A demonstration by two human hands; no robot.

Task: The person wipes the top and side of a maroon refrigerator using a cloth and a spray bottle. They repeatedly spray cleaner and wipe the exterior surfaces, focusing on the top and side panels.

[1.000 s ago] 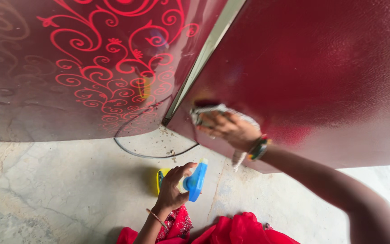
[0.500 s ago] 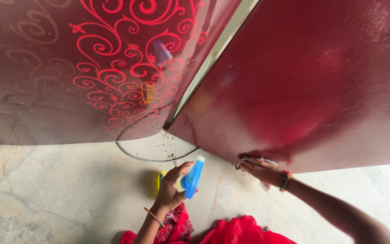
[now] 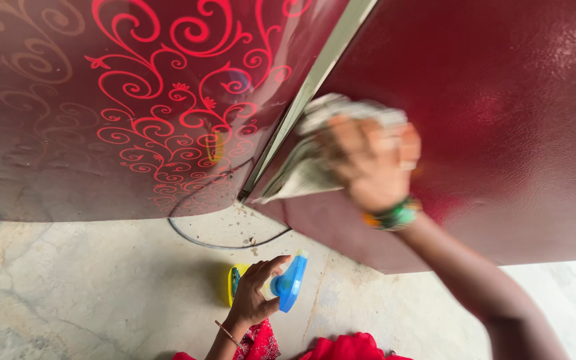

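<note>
My right hand (image 3: 371, 159) presses a pale, crumpled cloth (image 3: 309, 160) against the dark red side panel of a refrigerator (image 3: 501, 127), close to its front corner; the hand is blurred by motion. Lower down, my left hand (image 3: 253, 292) grips a spray bottle (image 3: 287, 283) with a blue trigger head and a yellow body, held just above the floor. The refrigerator's front door (image 3: 68, 120) is glossy maroon with bright red swirl patterns.
A black cable (image 3: 221, 243) loops on the grey concrete floor (image 3: 88, 287) under the refrigerator's corner. Red clothing (image 3: 341, 348) shows at the bottom edge. A pale metal strip (image 3: 311, 83) runs along the refrigerator's corner edge.
My right hand has swept the cloth from the panel's bottom edge up to near the front corner. My left hand and the spray bottle have stayed in nearly the same place.
</note>
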